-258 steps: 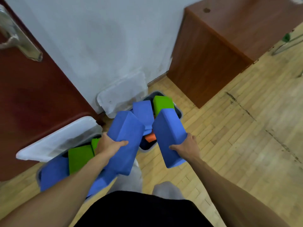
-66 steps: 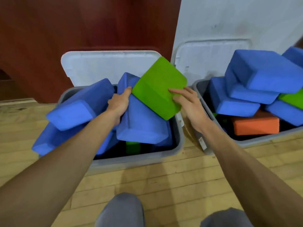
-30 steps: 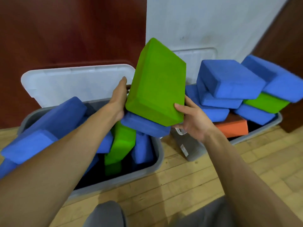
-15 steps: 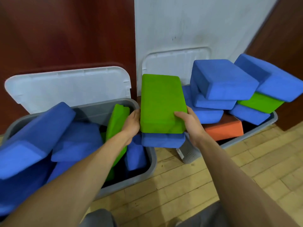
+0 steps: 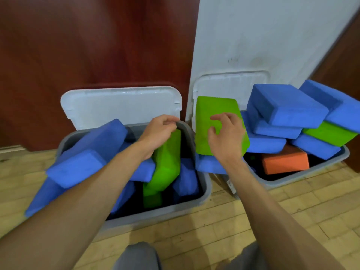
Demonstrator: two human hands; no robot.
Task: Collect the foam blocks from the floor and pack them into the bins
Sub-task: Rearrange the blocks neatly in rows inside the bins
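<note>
Two grey bins stand side by side on the wooden floor, the left bin and the right bin, both heaped with blue, green and orange foam blocks. A green block lies flat on a blue block across the gap between the bins. My right hand is over this green block with its fingers spread and loosely bent, not gripping it. My left hand curls its fingers over the top end of an upright green block inside the left bin.
White bin lids lean against a dark red door and a pale wall behind the bins. Blue blocks overhang the left bin's left rim. A stack of blue blocks rises above the right bin. My knees are at the bottom edge.
The flat green block has been set down on the blue block and both hands have let go of it. My left hand moved left onto the upright green block.
</note>
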